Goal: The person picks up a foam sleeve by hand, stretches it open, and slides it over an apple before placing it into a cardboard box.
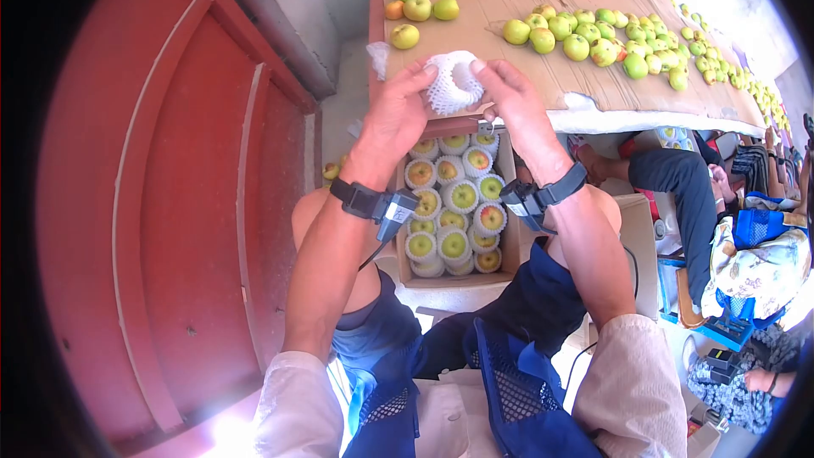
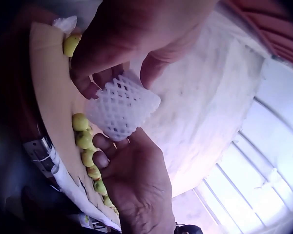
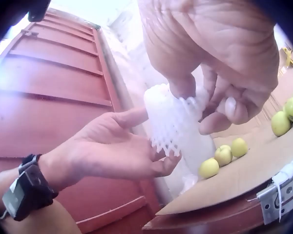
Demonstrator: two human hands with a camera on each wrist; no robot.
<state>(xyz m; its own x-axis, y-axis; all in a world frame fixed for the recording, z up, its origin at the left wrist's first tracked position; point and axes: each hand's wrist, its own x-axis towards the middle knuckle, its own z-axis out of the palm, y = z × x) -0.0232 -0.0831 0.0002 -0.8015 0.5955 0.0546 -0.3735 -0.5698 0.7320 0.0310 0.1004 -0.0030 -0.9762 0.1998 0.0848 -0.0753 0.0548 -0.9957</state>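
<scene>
Okay, head view first. I've got a white foam net (image 1: 454, 82) up near 12 o'clock, pinched between my left hand (image 1: 398, 110) on its 9 o'clock side and my right hand (image 1: 513, 102) on its 3 o'clock side. Its round opening is showing. At 6 o'clock from it there's a cardboard box (image 1: 462, 282) packed with apples in foam nets (image 1: 463, 196). The table (image 1: 483, 0), covered in cardboard, has a small bunch of apples (image 1: 416, 8) at 11 o'clock from the net and a long spread of loose ones (image 1: 577, 47) between 2 and 3. Big red door (image 1: 195, 203) over at 8 o'clock.

Left wrist view: my left hand comes in from 12 o'clock, thumb and fingers narrow around the net. My right hand is at 6 o'clock, fingertips at the lower edge. A row of apples on the table runs down from about 8 o'clock.

Right wrist view: my right hand is at 1 o'clock, thumb pressed on the top end of the net, fingers curled close. My left hand is at 8 o'clock, thumb and fingertips holding the lower part. Three apples sit on the cardboard at 4 o'clock, red door at 9.
</scene>
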